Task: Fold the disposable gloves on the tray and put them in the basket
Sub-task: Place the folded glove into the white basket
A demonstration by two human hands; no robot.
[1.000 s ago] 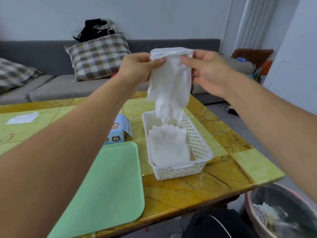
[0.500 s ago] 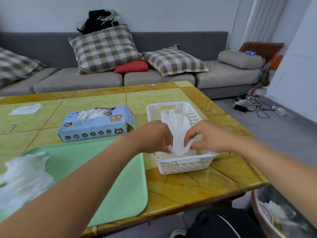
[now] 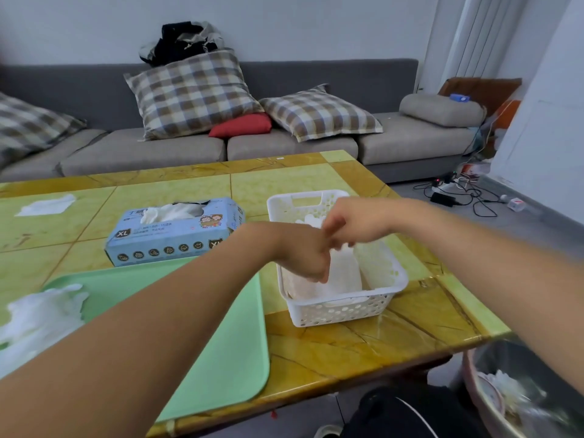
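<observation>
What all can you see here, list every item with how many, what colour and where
basket: one, white, perforated, on the table's right part
folded gloves: white stack, count unclear, inside the basket
tray: one, mint green, near left of the table
loose gloves: white pile, on the tray's left end
glove box: one, light blue, marked XL, behind the tray
tissue: one, white, far left of the table
table: one, yellow-green tiles
sofa: one, grey, behind the table
cushions: three plaid, one red
bin: one, lower right, on the floor
left hand: in the basket, grip on a glove
right hand: above the basket, blurred, fingers curled
</observation>
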